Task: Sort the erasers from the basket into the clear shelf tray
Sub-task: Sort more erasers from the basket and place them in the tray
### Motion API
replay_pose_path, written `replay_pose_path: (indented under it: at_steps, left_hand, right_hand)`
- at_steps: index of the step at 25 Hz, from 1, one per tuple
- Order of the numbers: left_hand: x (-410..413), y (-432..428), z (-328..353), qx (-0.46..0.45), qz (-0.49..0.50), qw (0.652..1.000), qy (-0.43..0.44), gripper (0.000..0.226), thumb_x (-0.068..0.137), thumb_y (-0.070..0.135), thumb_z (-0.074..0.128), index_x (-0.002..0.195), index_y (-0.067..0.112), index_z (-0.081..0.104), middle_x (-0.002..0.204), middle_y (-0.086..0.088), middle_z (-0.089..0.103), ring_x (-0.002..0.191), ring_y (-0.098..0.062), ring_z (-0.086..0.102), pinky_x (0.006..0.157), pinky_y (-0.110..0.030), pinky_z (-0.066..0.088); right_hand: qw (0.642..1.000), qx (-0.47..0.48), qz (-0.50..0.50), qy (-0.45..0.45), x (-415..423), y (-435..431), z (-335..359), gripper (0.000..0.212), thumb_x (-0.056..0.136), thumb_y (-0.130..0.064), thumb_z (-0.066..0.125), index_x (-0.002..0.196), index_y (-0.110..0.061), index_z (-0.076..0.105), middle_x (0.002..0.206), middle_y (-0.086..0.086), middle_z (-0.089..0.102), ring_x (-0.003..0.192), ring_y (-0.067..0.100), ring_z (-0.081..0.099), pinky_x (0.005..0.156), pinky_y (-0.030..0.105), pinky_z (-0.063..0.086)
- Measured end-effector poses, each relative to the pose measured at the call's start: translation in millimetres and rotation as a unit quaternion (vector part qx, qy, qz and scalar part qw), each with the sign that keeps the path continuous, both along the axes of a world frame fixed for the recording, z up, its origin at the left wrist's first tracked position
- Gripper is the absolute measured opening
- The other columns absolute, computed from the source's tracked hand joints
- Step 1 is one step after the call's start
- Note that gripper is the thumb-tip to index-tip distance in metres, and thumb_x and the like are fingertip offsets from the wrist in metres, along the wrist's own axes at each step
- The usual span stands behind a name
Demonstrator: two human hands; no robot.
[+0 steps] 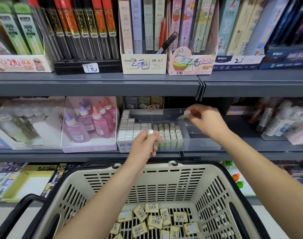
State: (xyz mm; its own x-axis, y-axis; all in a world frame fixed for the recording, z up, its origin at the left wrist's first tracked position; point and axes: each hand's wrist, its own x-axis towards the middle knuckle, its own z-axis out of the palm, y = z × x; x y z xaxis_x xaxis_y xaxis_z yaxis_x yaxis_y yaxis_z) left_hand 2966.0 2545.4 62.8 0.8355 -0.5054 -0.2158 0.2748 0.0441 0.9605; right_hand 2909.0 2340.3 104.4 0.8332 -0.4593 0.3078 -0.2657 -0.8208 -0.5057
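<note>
My right hand (206,121), the nearer one, pinches an eraser (187,112) over the back of the clear tray (206,144), its right-hand section straight below, while my left hand (144,145) pinches another eraser (150,131) at the tray's front edge, above the basket (164,171).

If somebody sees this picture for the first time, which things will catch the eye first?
The two bare hands at the centre: the left hand pinches a white eraser in front of the clear tray on the middle shelf, and the right hand pinches a second eraser over the tray's right part. Below them, the large beige basket fills the bottom, with loose yellowish erasers on its floor.
</note>
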Motion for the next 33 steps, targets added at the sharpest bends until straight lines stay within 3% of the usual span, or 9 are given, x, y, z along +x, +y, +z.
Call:
replay_pose_path:
  at_steps: [2, 4, 9, 19, 24, 28, 33]
  left_hand:
    - [0, 5, 0, -0.029, -0.002, 0.999, 0.023, 0.017, 0.087, 0.01, 0.047, 0.087, 0.014, 0.064, 0.095, -0.005, 0.066, 0.054, -0.007, 0.047, 0.048, -0.021, 0.039]
    - [2, 10, 0, -0.047, -0.009, 0.999, 0.026, 0.021, 0.088, 0.009, 0.042, 0.091, 0.012, 0.062, 0.087, -0.003, 0.067, 0.054, -0.007, 0.047, 0.049, -0.021, 0.039]
    - [3, 19, -2, -0.058, 0.004, 0.998, 0.034, 0.022, 0.088, 0.006, 0.039, 0.091, 0.011, 0.06, 0.073, -0.002, 0.065, 0.053, -0.008, 0.047, 0.048, -0.021, 0.039]
    - [3, 29, -1, -0.06, 0.02, 0.997, 0.042, 0.023, 0.09, 0.004, 0.037, 0.091, 0.009, 0.06, 0.068, 0.0, 0.065, 0.052, -0.009, 0.047, 0.046, -0.021, 0.038]
    - [3, 31, -2, -0.057, 0.024, 0.997, 0.05, 0.023, 0.09, 0.004, 0.036, 0.092, 0.009, 0.059, 0.07, -0.002, 0.064, 0.051, -0.009, 0.046, 0.047, -0.022, 0.037]
    - [2, 32, -1, -0.053, 0.027, 0.997, 0.056, 0.022, 0.09, 0.003, 0.037, 0.091, 0.009, 0.058, 0.069, -0.002, 0.063, 0.051, -0.009, 0.046, 0.047, -0.022, 0.036]
    - [1, 31, 0, -0.048, 0.022, 0.997, 0.057, 0.023, 0.091, 0.003, 0.036, 0.09, 0.009, 0.058, 0.069, -0.002, 0.061, 0.051, -0.009, 0.046, 0.048, -0.023, 0.035]
  right_hand:
    - [0.998, -0.046, 0.013, 0.05, 6, -2, -1, 0.015, 0.09, -0.03, 0.055, 0.102, -0.025, 0.063, 0.09, -0.004, 0.068, 0.079, 0.017, 0.06, 0.076, 0.028, 0.051]
    - [0.994, -0.076, 0.025, 0.08, 8, -2, -3, 0.016, 0.091, -0.03, 0.054, 0.104, -0.025, 0.062, 0.092, -0.004, 0.068, 0.078, 0.017, 0.059, 0.075, 0.03, 0.052]
    - [0.992, -0.077, 0.039, 0.092, 11, 1, -4, 0.015, 0.091, -0.027, 0.053, 0.104, -0.024, 0.061, 0.091, -0.003, 0.066, 0.08, 0.018, 0.057, 0.071, 0.028, 0.048]
    - [0.986, -0.11, 0.015, 0.124, 17, 4, 5, 0.013, 0.092, -0.025, 0.05, 0.1, -0.025, 0.06, 0.088, -0.003, 0.061, 0.075, 0.02, 0.05, 0.064, 0.027, 0.038]
    - [0.978, -0.136, 0.04, 0.151, 18, 14, 13, 0.017, 0.09, -0.016, 0.048, 0.099, -0.021, 0.061, 0.094, 0.002, 0.065, 0.081, 0.025, 0.057, 0.066, 0.029, 0.045]
    - [0.975, -0.137, 0.043, 0.171, 18, 17, 20, 0.017, 0.089, -0.015, 0.048, 0.097, -0.021, 0.062, 0.093, 0.001, 0.063, 0.079, 0.023, 0.054, 0.065, 0.027, 0.042]
    - [0.977, -0.112, 0.044, 0.175, 21, 14, 22, 0.016, 0.087, -0.011, 0.052, 0.092, -0.02, 0.063, 0.09, 0.0, 0.064, 0.081, 0.024, 0.058, 0.074, 0.032, 0.051]
